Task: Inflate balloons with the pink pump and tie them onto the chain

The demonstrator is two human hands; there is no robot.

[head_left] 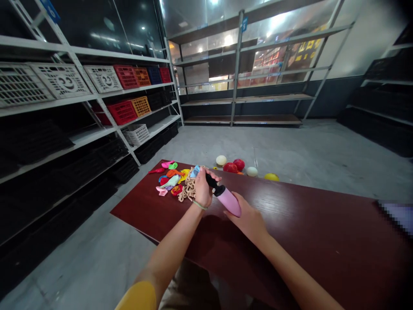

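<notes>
My right hand [247,217] is closed round the pink barrel of a balloon hand pump [228,201], held tilted above the table. My left hand [204,189] is closed at the pump's black upper end, with a light blue balloon [195,172] at its thumb and fingers. Its palm hides how the balloon and the nozzle meet. Left of that hand lies a heap of tan, knobbly, rope-like pieces [190,186]. Beside them are several limp balloons, among them an orange one [174,173], a pale green one [171,181] and a pink one [161,191].
The dark red table [290,224] stretches to the right, where a blurred purple item [398,215] lies at its edge. Beyond the far edge, blown-up balloons rest on the floor, including a red one [230,167]. Shelves with crates [122,113] stand left, a metal rack [238,99] behind.
</notes>
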